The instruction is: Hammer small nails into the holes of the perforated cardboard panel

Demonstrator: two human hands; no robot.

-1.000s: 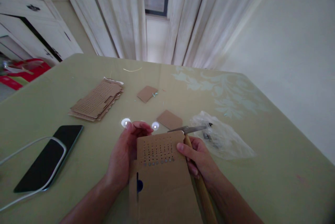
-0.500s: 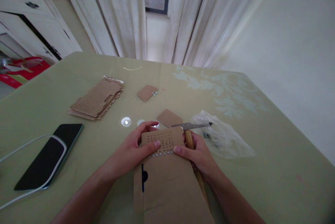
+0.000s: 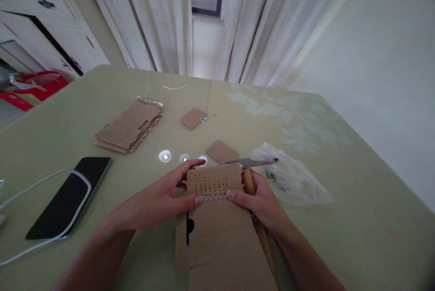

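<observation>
- Left hand (image 3: 159,200): fingers curl over the left edge of the perforated cardboard sheet (image 3: 217,218), thumb pressed on its face beside the hole grid.
- Right hand (image 3: 263,200): closed around the wooden handle of a hammer (image 3: 249,177), thumb resting on the sheet's right side.
- The sheet lies on the green table (image 3: 340,218), directly before the person.
- Stack of perforated cardboard (image 3: 129,124), phone (image 3: 70,198) and plastic bag (image 3: 292,177) lie nearby.
</observation>
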